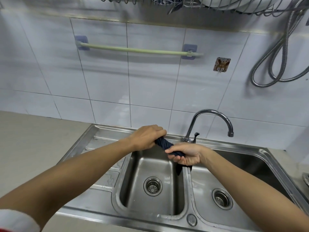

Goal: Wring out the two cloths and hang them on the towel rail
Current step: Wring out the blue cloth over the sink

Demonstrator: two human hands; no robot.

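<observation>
Dark twisted cloth [164, 143], ribbed weave; brushed steel sink [107, 164]; glossy chrome tap [212, 113] at 12 o'clock; glossy wall tiles [100, 77].

White glossy tile wall [150, 91] fills most of the frame, grey grout lines. Beige countertop [33, 139] at left. Steel double sink [103, 168] across the lower half, one drain per basin, drainboard on its left. Chrome gooseneck tap [212, 121] behind the divider, spout over the right basin. Wire dish rack [217, 5] along the top edge with dishes in it. Coiled metal hose [274, 64] hangs at upper right. Small patterned adhesive hook [221, 64] on the tile, right of centre.
</observation>
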